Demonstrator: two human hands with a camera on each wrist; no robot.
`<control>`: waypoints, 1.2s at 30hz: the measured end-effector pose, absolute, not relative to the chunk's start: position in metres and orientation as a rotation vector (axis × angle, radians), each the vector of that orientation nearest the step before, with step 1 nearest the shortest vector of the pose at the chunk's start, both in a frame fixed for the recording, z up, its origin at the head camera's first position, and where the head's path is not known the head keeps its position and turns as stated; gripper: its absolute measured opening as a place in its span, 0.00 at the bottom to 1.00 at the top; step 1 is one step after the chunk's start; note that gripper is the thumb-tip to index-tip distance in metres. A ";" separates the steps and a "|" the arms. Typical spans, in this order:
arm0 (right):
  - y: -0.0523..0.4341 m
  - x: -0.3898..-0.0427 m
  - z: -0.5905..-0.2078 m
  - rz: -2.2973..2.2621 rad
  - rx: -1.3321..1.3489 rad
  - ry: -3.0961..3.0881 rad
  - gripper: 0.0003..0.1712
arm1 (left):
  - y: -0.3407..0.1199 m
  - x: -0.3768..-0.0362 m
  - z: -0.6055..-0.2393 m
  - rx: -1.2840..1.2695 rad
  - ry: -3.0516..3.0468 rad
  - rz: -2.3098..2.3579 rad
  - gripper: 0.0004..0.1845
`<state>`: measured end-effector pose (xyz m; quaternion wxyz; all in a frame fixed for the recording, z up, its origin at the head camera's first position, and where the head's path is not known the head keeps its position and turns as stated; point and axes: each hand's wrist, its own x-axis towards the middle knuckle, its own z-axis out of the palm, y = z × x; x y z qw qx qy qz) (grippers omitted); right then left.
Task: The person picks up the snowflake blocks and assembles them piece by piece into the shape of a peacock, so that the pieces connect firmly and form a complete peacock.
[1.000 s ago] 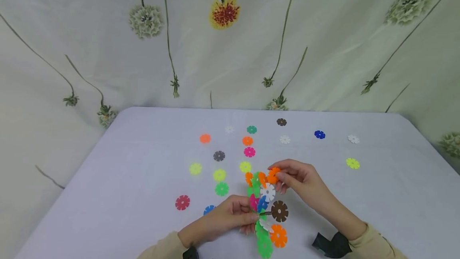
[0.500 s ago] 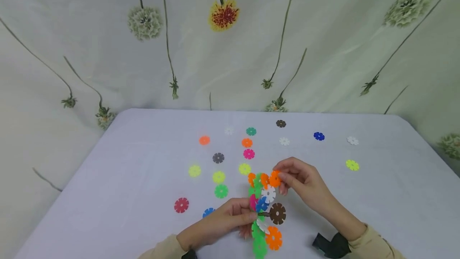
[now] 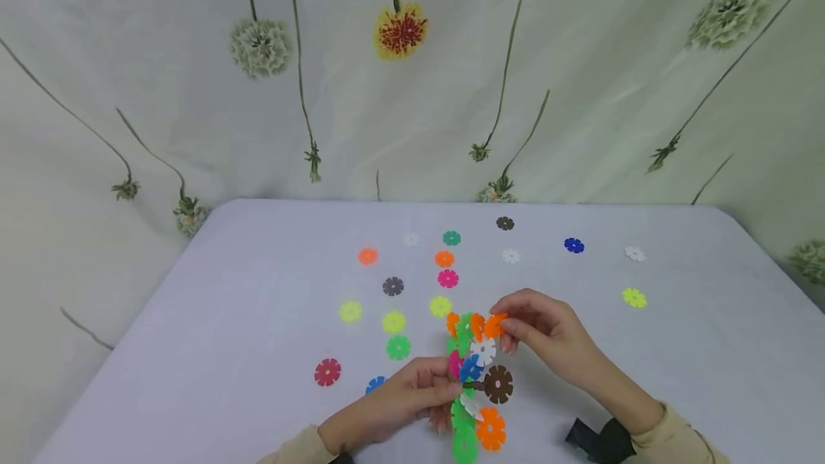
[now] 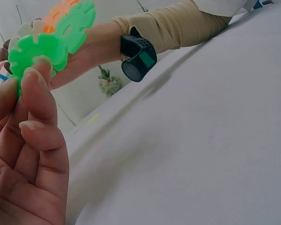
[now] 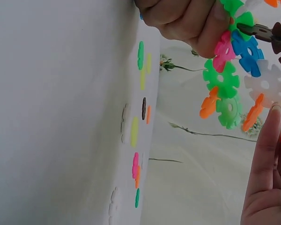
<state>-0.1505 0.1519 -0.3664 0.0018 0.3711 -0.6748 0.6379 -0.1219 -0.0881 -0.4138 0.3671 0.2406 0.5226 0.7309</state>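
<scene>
A cluster of interlocked plastic snowflake discs in green, orange, white, blue, pink and brown is held just above the white table. My left hand grips the cluster at its middle from the left; the green discs show beside its fingertips. My right hand pinches an orange disc at the cluster's top right edge. In the right wrist view the cluster hangs beside my right fingers.
Several loose discs lie on the table: red, green, yellow, grey, pink, orange, blue, white, yellow. A flower-print curtain hangs behind.
The cluster and both hands have shifted slightly down and toward me. The orange disc in my right hand has tilted edge-on against the cluster's top.
</scene>
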 end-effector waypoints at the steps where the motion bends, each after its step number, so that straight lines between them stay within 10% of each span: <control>1: 0.153 -0.151 -0.366 2.003 1.179 -2.105 0.12 | -0.087 -0.123 -0.413 0.626 1.340 1.880 0.19; 36: 0.142 -0.143 -0.367 1.712 1.101 -2.073 0.16 | -0.084 -0.124 -0.417 0.634 1.309 1.986 0.14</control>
